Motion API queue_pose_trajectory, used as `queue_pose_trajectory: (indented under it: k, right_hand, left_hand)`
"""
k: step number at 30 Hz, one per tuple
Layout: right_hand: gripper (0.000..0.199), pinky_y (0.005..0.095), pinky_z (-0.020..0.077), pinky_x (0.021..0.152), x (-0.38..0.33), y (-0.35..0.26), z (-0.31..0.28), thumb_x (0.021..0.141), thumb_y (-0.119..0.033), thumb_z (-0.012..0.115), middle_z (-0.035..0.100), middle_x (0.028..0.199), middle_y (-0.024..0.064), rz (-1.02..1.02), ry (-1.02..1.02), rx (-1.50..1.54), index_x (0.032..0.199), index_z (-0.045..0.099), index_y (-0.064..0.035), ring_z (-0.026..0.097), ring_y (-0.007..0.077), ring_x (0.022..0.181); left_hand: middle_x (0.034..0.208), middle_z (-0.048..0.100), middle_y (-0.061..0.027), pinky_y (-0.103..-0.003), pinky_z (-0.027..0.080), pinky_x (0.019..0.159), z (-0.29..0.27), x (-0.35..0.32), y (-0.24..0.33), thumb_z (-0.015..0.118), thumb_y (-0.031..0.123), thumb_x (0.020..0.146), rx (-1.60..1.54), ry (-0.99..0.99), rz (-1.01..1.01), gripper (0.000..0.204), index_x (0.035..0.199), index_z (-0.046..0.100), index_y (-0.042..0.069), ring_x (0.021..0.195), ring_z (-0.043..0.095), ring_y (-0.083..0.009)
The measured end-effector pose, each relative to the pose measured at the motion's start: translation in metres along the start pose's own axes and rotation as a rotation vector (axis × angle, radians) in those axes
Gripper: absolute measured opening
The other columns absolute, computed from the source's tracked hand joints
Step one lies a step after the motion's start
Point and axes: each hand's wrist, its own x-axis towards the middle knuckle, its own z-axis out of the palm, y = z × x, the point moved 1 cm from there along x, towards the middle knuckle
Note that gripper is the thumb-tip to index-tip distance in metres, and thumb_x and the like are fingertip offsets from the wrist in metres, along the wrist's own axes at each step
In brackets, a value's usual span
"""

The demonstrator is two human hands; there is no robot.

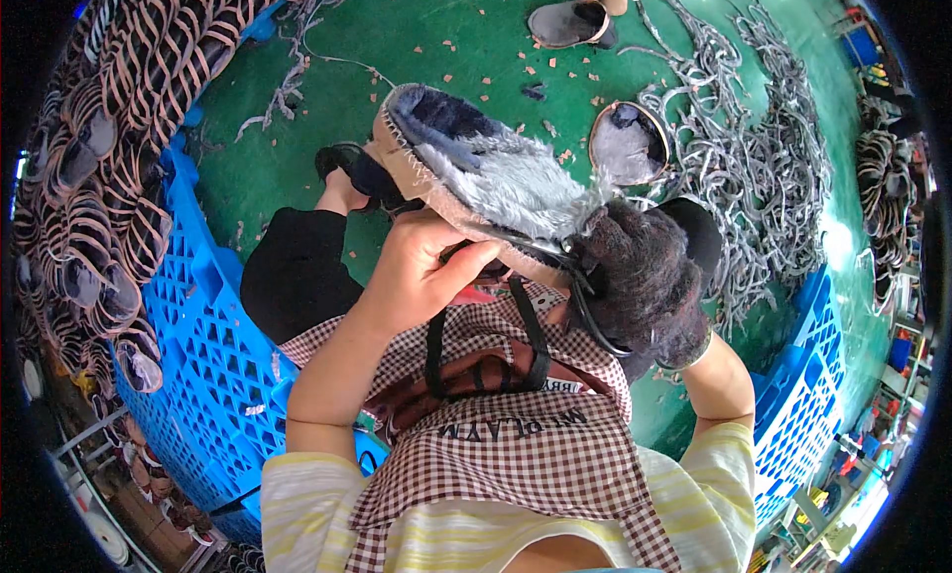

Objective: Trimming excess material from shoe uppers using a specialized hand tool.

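Note:
My left hand [421, 266] is bare and grips the underside of a fur-lined slipper [486, 171], which it holds up sideways over my lap. The slipper has a tan sole edge and a grey-blue fluffy lining. My right hand [645, 276] wears a dark fuzzy glove and holds black shears [585, 286] against the slipper's lower edge. The shears' blades are mostly hidden behind the slipper and glove. A checked apron [516, 444] covers my lap beneath both hands.
Blue plastic pallets [213, 335] lie at left, stacked with several striped slippers [99, 176], and another pallet [803, 395] at right. A heap of grey trimmed strips [754, 147] covers the green floor. A loose sole [628, 142] and a dark slipper [568, 23] lie beyond.

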Motion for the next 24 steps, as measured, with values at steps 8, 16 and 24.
queue_pose_trajectory:
  k: [8,16,24]
  right_hand:
    - [0.052,0.0387,0.0407,0.046,-0.002,0.000,0.003,0.060,-0.035,0.075,0.055,0.065,0.0104,-0.018,0.028,0.120,0.097,0.058,-0.0029,0.055,0.0310,0.054]
    - [0.053,0.0387,0.0432,0.053,-0.002,-0.016,0.000,0.055,-0.033,0.077,0.057,0.075,0.0135,0.115,-0.105,0.050,0.095,0.059,-0.0020,0.057,0.0331,0.064]
    - [0.039,0.0374,0.0419,0.048,0.008,-0.014,-0.003,0.063,-0.024,0.070,0.057,0.072,0.0107,0.133,-0.130,0.142,0.096,0.060,-0.0059,0.057,0.0302,0.057]
  left_hand:
    - [0.073,0.063,-0.0129,-0.031,0.047,0.060,0.006,-0.001,0.006,0.061,0.003,0.076,0.115,-0.031,-0.007,0.008,0.082,0.063,-0.002,0.068,0.062,-0.0229]
    - [0.080,0.062,-0.0133,-0.039,0.047,0.066,0.018,-0.009,0.003,0.062,0.002,0.072,0.298,0.004,0.158,0.015,0.086,0.062,0.002,0.073,0.060,-0.0318]
    - [0.079,0.060,-0.0132,-0.043,0.045,0.066,0.023,-0.014,-0.007,0.063,0.002,0.068,0.358,-0.013,0.197,0.014,0.081,0.061,0.001,0.072,0.058,-0.0325]
